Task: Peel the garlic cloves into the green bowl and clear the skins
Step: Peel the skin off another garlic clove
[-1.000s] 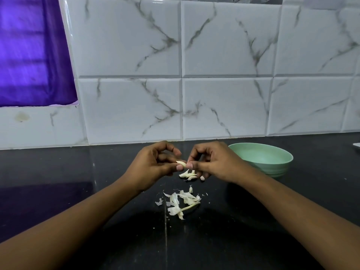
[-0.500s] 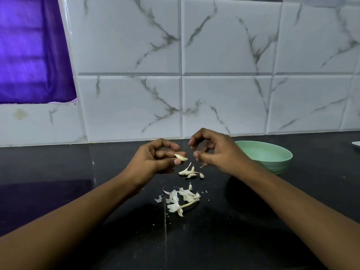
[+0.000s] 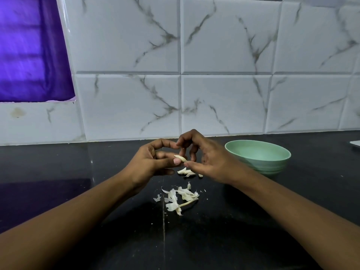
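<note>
My left hand (image 3: 153, 162) pinches a small pale garlic clove (image 3: 180, 158) between thumb and fingers above the black counter. My right hand (image 3: 204, 158) is against it from the right, its thumb tip touching the clove's end and its fingers curled over the clove. Just below the hands lie a few loose garlic pieces (image 3: 186, 171). Nearer to me sits a small heap of white garlic skins (image 3: 180, 197). The green bowl (image 3: 259, 158) stands to the right of my right hand; its inside shows no cloves from this angle.
The black counter (image 3: 78, 191) runs back to a white marble-tiled wall (image 3: 224, 94). A purple cloth (image 3: 29, 51) hangs at the upper left. A pale flat object (image 3: 355, 143) pokes in at the right edge.
My right hand drew away from the clove half a second ago and has come back to touch it. The left hand kept hold of the clove throughout.
</note>
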A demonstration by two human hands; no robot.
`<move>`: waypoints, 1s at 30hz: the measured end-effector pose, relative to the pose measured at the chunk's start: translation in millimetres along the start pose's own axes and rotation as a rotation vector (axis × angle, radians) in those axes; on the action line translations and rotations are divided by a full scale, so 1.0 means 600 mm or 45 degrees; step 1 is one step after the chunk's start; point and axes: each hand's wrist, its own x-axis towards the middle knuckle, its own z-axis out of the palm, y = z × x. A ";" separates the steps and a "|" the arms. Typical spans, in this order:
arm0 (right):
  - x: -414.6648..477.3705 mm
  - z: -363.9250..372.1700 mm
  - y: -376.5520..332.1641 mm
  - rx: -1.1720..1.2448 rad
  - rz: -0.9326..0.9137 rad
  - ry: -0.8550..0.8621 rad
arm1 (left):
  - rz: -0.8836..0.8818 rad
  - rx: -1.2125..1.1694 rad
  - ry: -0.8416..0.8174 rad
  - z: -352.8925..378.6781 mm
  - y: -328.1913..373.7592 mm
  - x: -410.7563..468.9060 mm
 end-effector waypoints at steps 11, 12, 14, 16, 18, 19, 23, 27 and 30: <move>0.001 -0.002 0.001 0.055 0.011 0.011 | 0.000 -0.032 -0.010 0.002 0.004 -0.002; 0.001 -0.002 0.000 0.058 0.006 0.005 | -0.001 -0.031 -0.017 0.002 0.004 -0.002; 0.000 -0.002 -0.002 0.056 0.004 -0.026 | -0.012 -0.030 -0.033 0.001 0.003 -0.002; -0.001 -0.002 -0.001 0.050 0.010 -0.052 | -0.027 -0.035 -0.044 0.001 0.001 -0.003; -0.001 -0.002 0.000 0.051 0.005 -0.042 | -0.038 -0.037 -0.047 0.001 0.000 -0.003; -0.001 -0.002 0.001 0.055 -0.001 -0.027 | -0.041 -0.041 -0.046 0.001 0.000 -0.002; 0.001 0.002 0.005 0.085 -0.003 0.007 | -0.062 -0.055 -0.034 0.000 0.000 -0.003; 0.001 -0.002 0.003 0.103 0.029 0.030 | -0.100 -0.091 -0.031 0.000 0.003 -0.004; 0.001 -0.003 -0.001 0.136 0.045 0.045 | -0.114 -0.129 -0.025 0.000 0.005 -0.004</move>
